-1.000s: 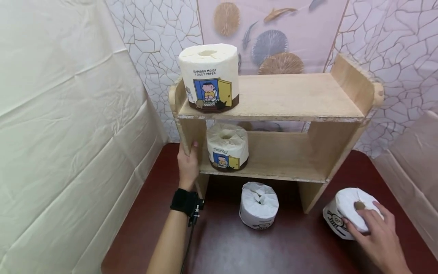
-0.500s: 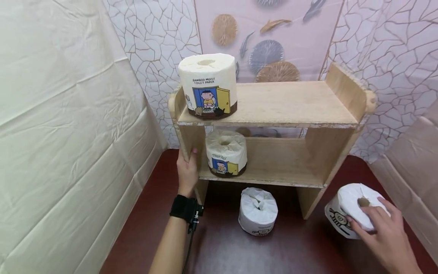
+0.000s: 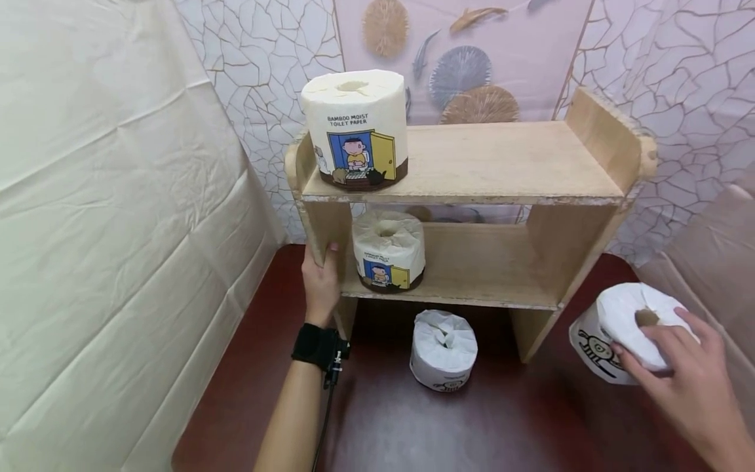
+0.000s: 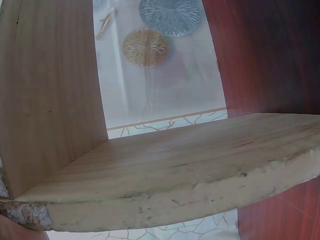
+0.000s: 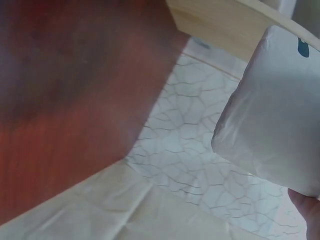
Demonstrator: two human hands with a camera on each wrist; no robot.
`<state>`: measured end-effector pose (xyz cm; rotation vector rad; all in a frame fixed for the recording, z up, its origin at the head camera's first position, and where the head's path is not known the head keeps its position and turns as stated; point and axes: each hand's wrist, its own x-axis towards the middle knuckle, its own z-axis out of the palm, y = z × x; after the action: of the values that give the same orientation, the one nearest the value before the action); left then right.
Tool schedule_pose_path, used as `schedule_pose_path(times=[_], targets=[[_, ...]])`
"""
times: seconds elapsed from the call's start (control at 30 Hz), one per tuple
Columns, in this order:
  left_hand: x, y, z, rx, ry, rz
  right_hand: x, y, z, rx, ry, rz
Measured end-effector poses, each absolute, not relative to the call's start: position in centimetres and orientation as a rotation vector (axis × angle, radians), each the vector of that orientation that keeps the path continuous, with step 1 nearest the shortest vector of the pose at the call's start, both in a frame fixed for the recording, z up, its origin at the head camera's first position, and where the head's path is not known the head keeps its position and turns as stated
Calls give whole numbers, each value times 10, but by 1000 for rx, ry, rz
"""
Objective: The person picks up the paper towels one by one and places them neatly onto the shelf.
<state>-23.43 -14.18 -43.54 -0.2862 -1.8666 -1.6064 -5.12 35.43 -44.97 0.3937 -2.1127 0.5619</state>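
Observation:
My right hand [image 3: 687,360] grips a white toilet roll [image 3: 622,311] by its side, thumb in front and fingers over the top rim. The roll, printed with a black cartoon figure, is tilted above the table, to the right of the wooden shelf [image 3: 489,160]. In the right wrist view the same roll [image 5: 275,110] shows with a fingertip [image 5: 302,202] against its end. My left hand [image 3: 321,285] holds the shelf's left side panel, thumb on the inner face. The left wrist view shows wooden boards [image 4: 125,185] of the shelf; that hand is out of sight there.
One cream toilet roll [image 3: 356,105] stands at the left of the top board, another [image 3: 389,252] on the middle board below. A white roll [image 3: 444,354] stands on the dark red table [image 3: 472,432] under the shelf. Cream fabric [image 3: 118,262] walls the left side.
My right hand has lifted the toilet roll from the table and carried it slightly right. The left hand keeps its hold on the shelf. The head view has shifted slightly up and down.

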Motion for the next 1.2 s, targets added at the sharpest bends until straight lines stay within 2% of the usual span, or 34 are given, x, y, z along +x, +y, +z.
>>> schedule_pose_path(times=[0.23, 0.57, 1.2], targets=[[-235, -143, -436, -281, -1872, -1611, -52, 350, -428, 400, -2067, 534], [-235, -139, -435, -275, -1866, -1608, -44, 347, -409, 242, -2089, 566], [-233, -140, -433, -266, -1824, -1648, -46, 341, -379, 361, -2060, 529]])
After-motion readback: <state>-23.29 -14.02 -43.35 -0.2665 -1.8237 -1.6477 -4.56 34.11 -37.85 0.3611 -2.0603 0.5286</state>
